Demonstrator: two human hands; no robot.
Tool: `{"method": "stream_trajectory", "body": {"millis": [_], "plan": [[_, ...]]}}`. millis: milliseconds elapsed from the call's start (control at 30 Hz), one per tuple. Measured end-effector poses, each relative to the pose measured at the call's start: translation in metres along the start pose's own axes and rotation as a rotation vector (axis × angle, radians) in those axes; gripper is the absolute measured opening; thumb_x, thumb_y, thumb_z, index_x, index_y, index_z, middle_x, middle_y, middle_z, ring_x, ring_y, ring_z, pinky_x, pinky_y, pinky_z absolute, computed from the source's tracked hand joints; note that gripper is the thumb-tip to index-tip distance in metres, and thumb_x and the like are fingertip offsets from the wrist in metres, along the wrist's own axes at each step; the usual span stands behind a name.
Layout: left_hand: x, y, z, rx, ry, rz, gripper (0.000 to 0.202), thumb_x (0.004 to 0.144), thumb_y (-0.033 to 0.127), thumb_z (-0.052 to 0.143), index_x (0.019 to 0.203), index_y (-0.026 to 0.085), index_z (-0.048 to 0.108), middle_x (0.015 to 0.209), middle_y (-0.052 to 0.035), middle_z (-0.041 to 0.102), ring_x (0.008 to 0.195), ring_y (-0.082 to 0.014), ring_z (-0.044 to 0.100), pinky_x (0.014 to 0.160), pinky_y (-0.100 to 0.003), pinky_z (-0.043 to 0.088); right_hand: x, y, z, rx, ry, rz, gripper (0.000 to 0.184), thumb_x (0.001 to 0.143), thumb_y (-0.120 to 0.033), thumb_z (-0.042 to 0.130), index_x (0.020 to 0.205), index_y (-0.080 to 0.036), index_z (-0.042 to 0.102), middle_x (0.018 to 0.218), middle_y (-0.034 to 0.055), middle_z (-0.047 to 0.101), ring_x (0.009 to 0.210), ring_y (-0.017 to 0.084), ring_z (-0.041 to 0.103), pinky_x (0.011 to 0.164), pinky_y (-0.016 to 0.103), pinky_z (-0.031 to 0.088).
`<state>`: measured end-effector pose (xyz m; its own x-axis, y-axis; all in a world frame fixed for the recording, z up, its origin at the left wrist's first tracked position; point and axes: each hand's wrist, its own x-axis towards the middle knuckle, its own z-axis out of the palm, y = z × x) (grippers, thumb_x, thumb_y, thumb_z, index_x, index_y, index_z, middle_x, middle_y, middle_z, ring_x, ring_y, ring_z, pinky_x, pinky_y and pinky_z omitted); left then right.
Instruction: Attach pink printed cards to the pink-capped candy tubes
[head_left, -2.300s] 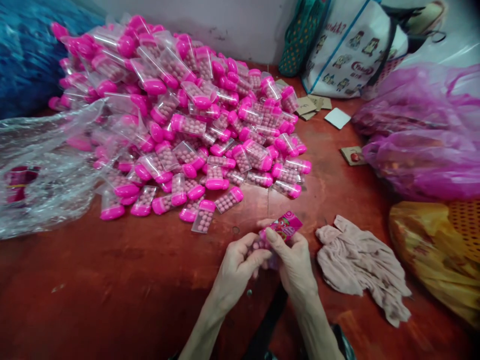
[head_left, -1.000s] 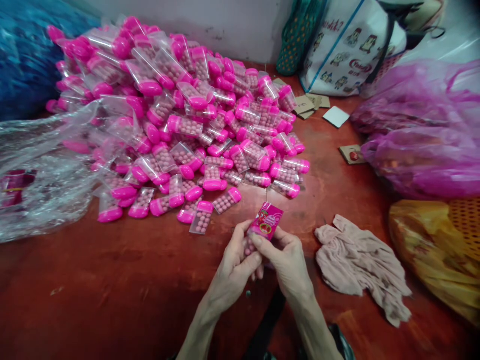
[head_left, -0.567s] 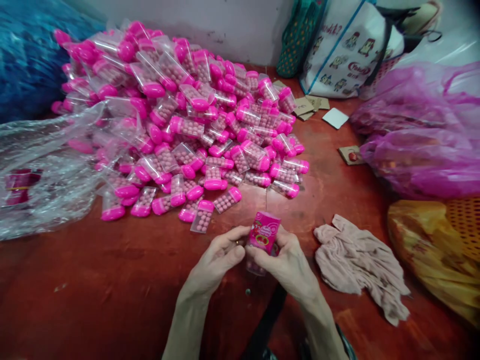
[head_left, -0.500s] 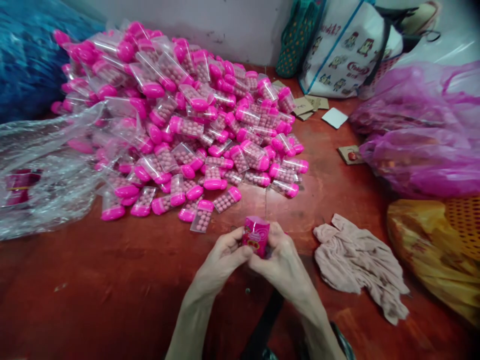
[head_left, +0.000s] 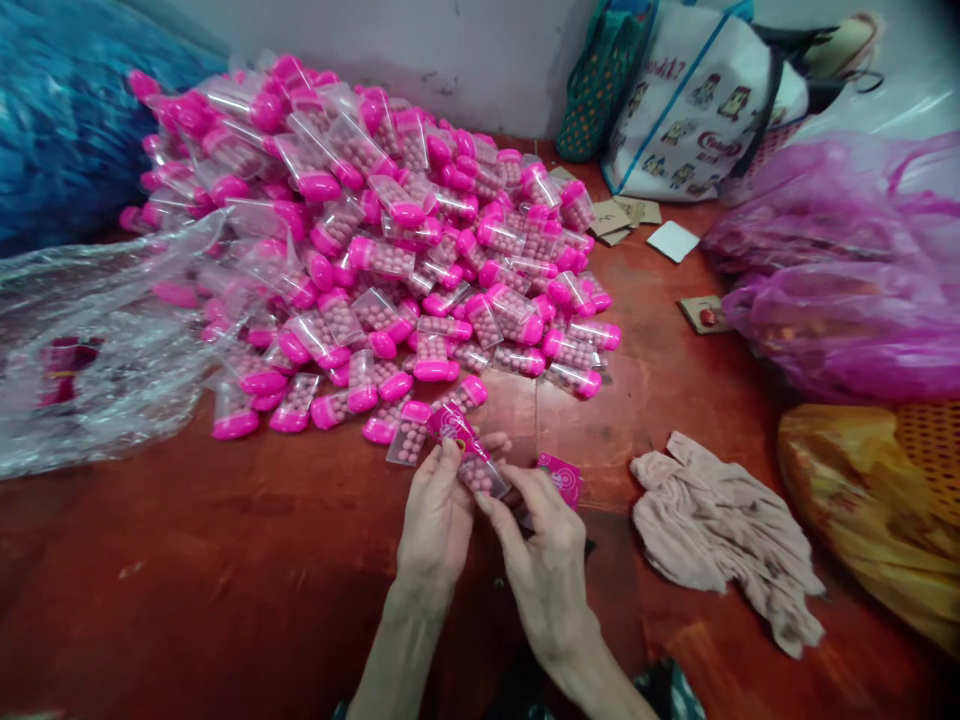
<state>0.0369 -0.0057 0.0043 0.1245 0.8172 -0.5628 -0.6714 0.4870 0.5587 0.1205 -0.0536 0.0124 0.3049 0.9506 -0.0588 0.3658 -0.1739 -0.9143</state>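
Between my hands is a clear container (head_left: 480, 479) of small pink balls, tilted, its upper end inside a printed pink sleeve (head_left: 452, 424). My left hand (head_left: 437, 520) pinches the sleeve with its thumb on top. The thumb and fingers of my right hand (head_left: 544, 540) grip the container's lower end. Just beyond the right knuckles shows another printed pink piece (head_left: 560, 478); whether it touches the hand I cannot tell. A large heap of similar clear containers with bright pink caps (head_left: 435, 369) lies in front of my hands, its nearest ones close to the left fingertips.
Clear plastic sheeting (head_left: 97, 400) and a blue bag (head_left: 82, 120) lie to the left. A beige cloth (head_left: 720, 530) rests on the red floor (head_left: 225, 570). Purple bags (head_left: 840, 270), a yellow bag (head_left: 840, 490) and a white printed bag (head_left: 690, 100) stand along the right.
The pink sleeve, earlier held upright by both hands, is now tilted left with a container of balls in it. My right hand has shifted to the container's lower end.
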Motion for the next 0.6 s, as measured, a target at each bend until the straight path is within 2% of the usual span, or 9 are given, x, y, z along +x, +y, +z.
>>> {"method": "stream_trajectory", "body": {"millis": [100, 233, 367, 600], "plan": [[-0.002, -0.002, 0.001, 0.027, 0.009, -0.005, 0.025, 0.079, 0.033, 0.058, 0.089, 0.010, 0.061, 0.084, -0.0117, 0.071, 0.079, -0.0214, 0.066, 0.073, -0.034, 0.050, 0.000, 0.000, 0.004, 0.229, -0.123, 0.157, 0.019, 0.081, -0.024, 0.057, 0.098, -0.021, 0.064, 0.084, 0.0030, 0.068, 0.074, 0.018, 0.063, 0.069, 0.029, 0.051], [-0.007, -0.007, 0.008, 0.066, 0.017, 0.018, 0.027, 0.079, 0.034, 0.056, 0.085, 0.008, 0.062, 0.081, -0.0125, 0.071, 0.074, -0.0206, 0.066, 0.069, -0.033, 0.050, 0.000, 0.000, 0.004, 0.287, -0.061, 0.212, 0.016, 0.079, -0.026, 0.060, 0.093, -0.020, 0.066, 0.085, 0.0031, 0.070, 0.077, 0.019, 0.064, 0.071, 0.029, 0.051], [-0.011, -0.013, 0.012, 0.059, -0.015, 0.035, 0.026, 0.082, 0.031, 0.052, 0.090, 0.009, 0.063, 0.084, -0.0119, 0.070, 0.076, -0.0197, 0.065, 0.070, -0.031, 0.049, 0.001, -0.001, 0.002, 0.316, -0.022, 0.227, 0.017, 0.079, -0.025, 0.060, 0.094, -0.020, 0.065, 0.086, 0.0027, 0.070, 0.078, 0.018, 0.065, 0.072, 0.027, 0.050], [-0.016, -0.019, 0.014, 0.064, -0.072, 0.023, 0.023, 0.083, 0.024, 0.052, 0.100, 0.012, 0.062, 0.094, -0.0101, 0.069, 0.084, -0.0188, 0.064, 0.075, -0.029, 0.048, 0.001, 0.009, 0.002, 0.415, 0.016, 0.284, 0.014, 0.075, -0.023, 0.064, 0.089, -0.019, 0.065, 0.074, 0.0004, 0.067, 0.065, 0.014, 0.061, 0.063, 0.025, 0.050]]}}
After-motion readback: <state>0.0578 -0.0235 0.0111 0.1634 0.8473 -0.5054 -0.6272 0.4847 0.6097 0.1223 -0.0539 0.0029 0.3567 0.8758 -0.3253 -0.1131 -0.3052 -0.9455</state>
